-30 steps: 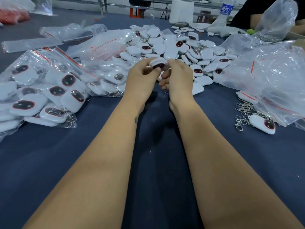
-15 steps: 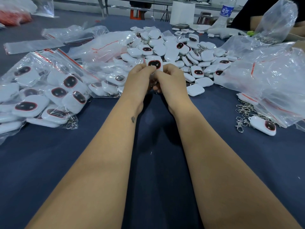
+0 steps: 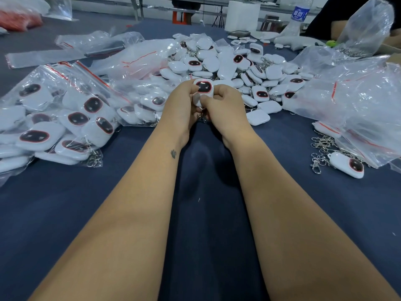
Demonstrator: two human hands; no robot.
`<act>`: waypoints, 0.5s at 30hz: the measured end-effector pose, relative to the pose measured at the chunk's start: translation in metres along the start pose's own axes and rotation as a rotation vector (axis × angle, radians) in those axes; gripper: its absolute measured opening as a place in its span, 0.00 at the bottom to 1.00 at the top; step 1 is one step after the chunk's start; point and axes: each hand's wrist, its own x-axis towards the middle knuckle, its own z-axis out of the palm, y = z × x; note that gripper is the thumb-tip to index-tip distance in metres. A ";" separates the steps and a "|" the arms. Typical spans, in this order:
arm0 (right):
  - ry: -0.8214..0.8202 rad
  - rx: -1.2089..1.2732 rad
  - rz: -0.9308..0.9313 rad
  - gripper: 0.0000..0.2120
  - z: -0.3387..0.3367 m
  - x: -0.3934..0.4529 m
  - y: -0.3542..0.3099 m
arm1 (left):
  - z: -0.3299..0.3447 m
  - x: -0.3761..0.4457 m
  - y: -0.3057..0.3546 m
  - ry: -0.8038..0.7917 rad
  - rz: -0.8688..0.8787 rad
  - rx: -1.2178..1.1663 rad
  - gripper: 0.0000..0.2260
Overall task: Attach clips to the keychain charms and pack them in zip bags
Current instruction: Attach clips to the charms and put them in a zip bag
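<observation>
Held item: one white keychain charm [image 3: 202, 90], dark oval face ringed in red, raised just above the blue table [image 3: 206, 213] at centre, in front of the loose pile.

Left hand [image 3: 181, 105]: fingers curled round the charm's left edge, gripping it.

Right hand [image 3: 225, 105]: thumb and fingers pinched on the charm's lower right; a metal clip [image 3: 199, 116] shows between the two palms, just below the charm. Whether its ring is already through the charm's loop cannot be told.

Risks, as judged:
- The clip is small and half hidden; a slack pinch could let it spring free and drop to the table.
- A ring left part-closed could shed the charm later in the bag.
- The loose pile [image 3: 238, 68] sits just beyond the knuckles; a finished piece set down there could mix with unfinished ones.

Count:
- Charm in hand: one.
- Clipped charm lying apart, near right: one [image 3: 347, 165], beside a heap of spare clips [image 3: 321, 146], too tangled to count.
- Loose charms, far centre: several dozen, not countable.
- Filled zip bags [image 3: 65, 118], left: at least two.
- Water bottle [image 3: 298, 16], far right: one.
</observation>
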 end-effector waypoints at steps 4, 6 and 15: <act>-0.003 0.011 -0.010 0.12 -0.002 -0.003 -0.002 | 0.001 0.002 -0.002 0.039 0.021 0.073 0.08; 0.010 0.045 0.018 0.11 -0.002 -0.004 -0.004 | 0.001 0.002 -0.003 0.026 0.049 0.086 0.08; 0.013 0.115 0.038 0.09 -0.002 -0.005 -0.006 | -0.003 0.003 -0.003 -0.090 0.053 0.035 0.11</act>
